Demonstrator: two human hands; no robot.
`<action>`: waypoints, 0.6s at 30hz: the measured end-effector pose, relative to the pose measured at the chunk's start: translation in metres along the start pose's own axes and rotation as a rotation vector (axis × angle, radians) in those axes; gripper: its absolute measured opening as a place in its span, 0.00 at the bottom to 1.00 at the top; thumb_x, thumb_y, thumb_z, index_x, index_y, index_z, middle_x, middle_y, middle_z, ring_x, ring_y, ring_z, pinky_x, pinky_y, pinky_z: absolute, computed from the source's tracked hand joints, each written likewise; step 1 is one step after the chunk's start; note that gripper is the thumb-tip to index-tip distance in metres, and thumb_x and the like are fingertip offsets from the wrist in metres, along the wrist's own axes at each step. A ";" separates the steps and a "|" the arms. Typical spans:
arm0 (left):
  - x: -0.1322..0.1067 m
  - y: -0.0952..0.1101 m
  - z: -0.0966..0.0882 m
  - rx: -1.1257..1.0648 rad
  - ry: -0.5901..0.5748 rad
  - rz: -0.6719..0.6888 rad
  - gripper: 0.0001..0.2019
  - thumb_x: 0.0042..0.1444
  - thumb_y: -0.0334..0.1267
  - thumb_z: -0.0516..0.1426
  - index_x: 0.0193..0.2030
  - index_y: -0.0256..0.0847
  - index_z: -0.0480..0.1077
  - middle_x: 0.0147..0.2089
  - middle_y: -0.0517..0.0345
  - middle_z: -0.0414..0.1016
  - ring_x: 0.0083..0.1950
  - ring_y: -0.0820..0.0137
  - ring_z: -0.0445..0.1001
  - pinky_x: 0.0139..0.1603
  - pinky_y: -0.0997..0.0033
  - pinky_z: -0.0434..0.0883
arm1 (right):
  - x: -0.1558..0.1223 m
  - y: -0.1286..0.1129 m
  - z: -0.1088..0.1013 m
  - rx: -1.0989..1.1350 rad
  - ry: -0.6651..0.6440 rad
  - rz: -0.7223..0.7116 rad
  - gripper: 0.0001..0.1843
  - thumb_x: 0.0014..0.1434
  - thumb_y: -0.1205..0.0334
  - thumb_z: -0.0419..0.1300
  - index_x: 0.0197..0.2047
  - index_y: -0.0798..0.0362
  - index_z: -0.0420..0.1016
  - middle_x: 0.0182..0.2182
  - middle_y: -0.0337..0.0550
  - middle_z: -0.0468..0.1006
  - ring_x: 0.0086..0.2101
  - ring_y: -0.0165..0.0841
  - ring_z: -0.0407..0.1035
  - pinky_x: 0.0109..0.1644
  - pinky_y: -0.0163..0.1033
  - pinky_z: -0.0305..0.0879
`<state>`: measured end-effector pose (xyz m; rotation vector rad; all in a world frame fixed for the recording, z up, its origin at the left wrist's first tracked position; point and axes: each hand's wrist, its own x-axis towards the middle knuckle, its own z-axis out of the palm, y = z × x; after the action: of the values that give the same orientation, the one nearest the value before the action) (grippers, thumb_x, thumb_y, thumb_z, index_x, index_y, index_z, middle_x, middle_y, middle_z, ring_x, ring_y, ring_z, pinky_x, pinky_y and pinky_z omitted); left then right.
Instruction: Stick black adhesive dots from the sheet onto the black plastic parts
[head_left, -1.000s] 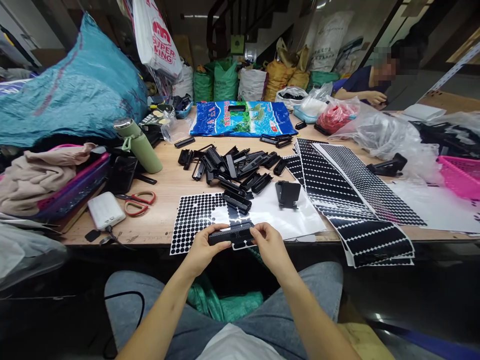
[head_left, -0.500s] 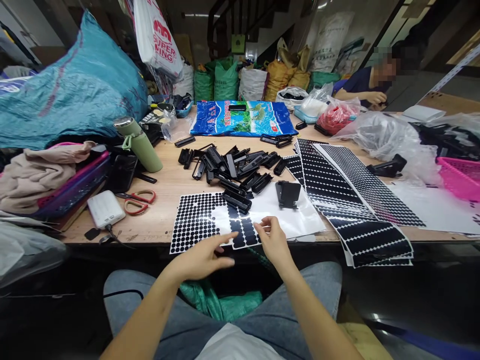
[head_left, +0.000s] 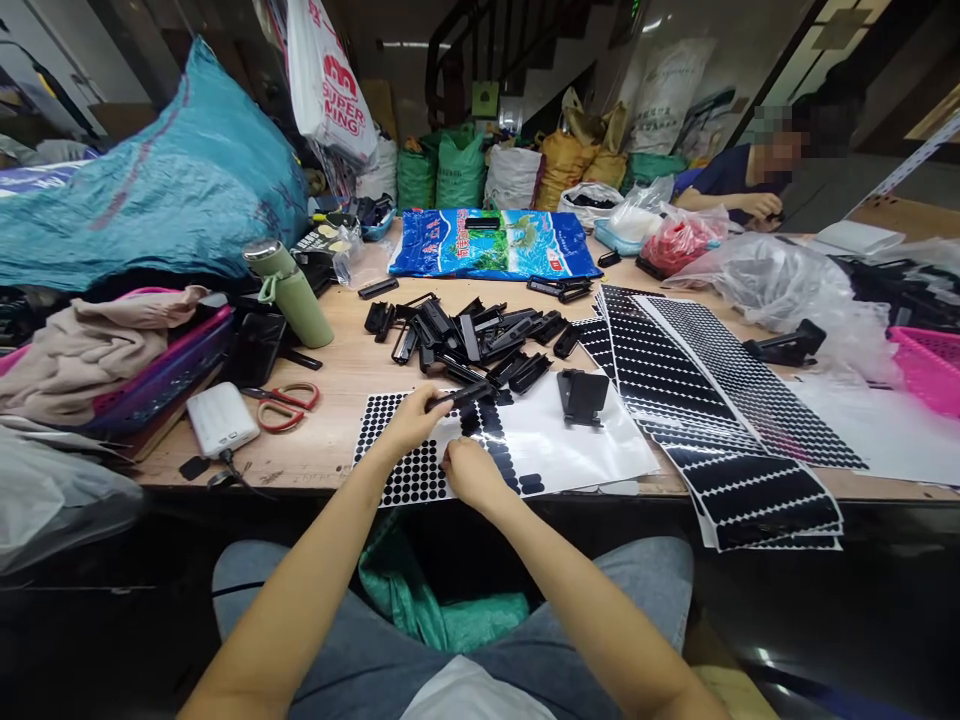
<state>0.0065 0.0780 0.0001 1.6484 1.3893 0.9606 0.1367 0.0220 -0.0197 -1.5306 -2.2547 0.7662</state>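
Observation:
My left hand (head_left: pixel 411 425) is closed round one end of a black plastic part (head_left: pixel 466 393), just in front of the pile of similar black parts (head_left: pixel 480 335). Under that hand lies a white sheet of round black stickers (head_left: pixel 411 482). My right hand (head_left: pixel 472 472) has its fingers curled in a pinch at the sheet's right side; whatever is between the fingertips is hidden. Beside it runs a strip of oblong black stickers (head_left: pixel 531 485). A black folding stand-like piece (head_left: pixel 583 398) rests on the white backing paper (head_left: pixel 607 450) further right.
Red-handled scissors (head_left: pixel 289 405), a white power bank (head_left: pixel 221 418) and a green flask (head_left: pixel 292 300) stand left. Long black sticker sheets (head_left: pixel 675 380) overhang the front edge at right. A blue printed bag (head_left: pixel 525 250) lies behind the pile. Another person (head_left: pixel 739 180) sits far right.
My left hand has moved forward and taken hold of a black plastic part. My right hand has shifted left to the round-sticker sheet and curled its fingers. The view has shifted slightly.

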 end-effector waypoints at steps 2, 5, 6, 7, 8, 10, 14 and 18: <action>-0.017 0.003 -0.007 -0.209 0.035 -0.182 0.11 0.50 0.45 0.54 0.34 0.38 0.66 0.33 0.52 0.74 0.38 0.62 0.75 0.36 0.59 0.72 | -0.007 0.001 -0.012 0.047 -0.005 -0.014 0.06 0.56 0.67 0.50 0.31 0.55 0.67 0.32 0.47 0.70 0.35 0.34 0.66 0.40 0.37 0.60; -0.036 0.008 -0.014 -0.488 -0.008 -0.415 0.15 0.50 0.43 0.56 0.41 0.37 0.65 0.35 0.51 0.75 0.33 0.63 0.77 0.27 0.66 0.74 | -0.014 0.001 -0.034 0.248 0.122 -0.028 0.08 0.58 0.63 0.47 0.31 0.53 0.64 0.36 0.44 0.68 0.36 0.31 0.65 0.41 0.36 0.61; -0.041 0.010 -0.015 -0.561 -0.032 -0.472 0.16 0.49 0.42 0.57 0.42 0.36 0.66 0.36 0.49 0.75 0.33 0.62 0.77 0.26 0.68 0.74 | -0.014 0.000 -0.040 0.325 0.182 -0.032 0.07 0.58 0.63 0.47 0.30 0.53 0.63 0.38 0.44 0.67 0.39 0.31 0.64 0.43 0.37 0.60; -0.045 0.012 -0.015 -0.616 -0.055 -0.515 0.16 0.49 0.41 0.58 0.43 0.35 0.66 0.38 0.48 0.75 0.34 0.62 0.77 0.25 0.70 0.74 | -0.014 0.000 -0.045 0.388 0.229 -0.035 0.07 0.58 0.63 0.48 0.29 0.52 0.62 0.40 0.44 0.66 0.42 0.31 0.63 0.45 0.37 0.60; -0.049 0.014 -0.015 -0.641 -0.072 -0.536 0.16 0.49 0.41 0.58 0.43 0.35 0.67 0.39 0.47 0.75 0.34 0.62 0.77 0.24 0.71 0.73 | -0.013 -0.001 -0.048 0.427 0.253 -0.034 0.07 0.57 0.63 0.48 0.28 0.52 0.62 0.42 0.45 0.64 0.44 0.32 0.62 0.48 0.38 0.59; -0.054 0.018 -0.013 -0.656 -0.084 -0.554 0.15 0.50 0.40 0.58 0.43 0.34 0.67 0.39 0.46 0.75 0.34 0.61 0.77 0.23 0.72 0.74 | -0.011 -0.003 -0.050 0.467 0.247 -0.019 0.07 0.55 0.64 0.50 0.26 0.52 0.61 0.43 0.46 0.63 0.48 0.33 0.60 0.50 0.40 0.57; -0.059 0.026 -0.008 -0.647 -0.062 -0.562 0.13 0.52 0.37 0.56 0.43 0.32 0.67 0.36 0.46 0.76 0.32 0.61 0.77 0.22 0.73 0.74 | -0.012 -0.005 -0.047 0.475 0.222 0.026 0.06 0.54 0.65 0.51 0.25 0.53 0.62 0.43 0.47 0.63 0.48 0.35 0.59 0.52 0.43 0.56; -0.062 0.033 -0.005 -0.633 -0.047 -0.560 0.12 0.53 0.36 0.55 0.42 0.32 0.68 0.34 0.47 0.76 0.31 0.63 0.77 0.21 0.73 0.73 | -0.014 -0.004 -0.045 0.450 0.214 0.037 0.06 0.53 0.67 0.52 0.25 0.53 0.63 0.42 0.48 0.63 0.48 0.36 0.59 0.52 0.43 0.56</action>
<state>0.0082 0.0133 0.0275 0.7523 1.2389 0.8874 0.1624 0.0192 0.0197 -1.3643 -1.7553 0.9868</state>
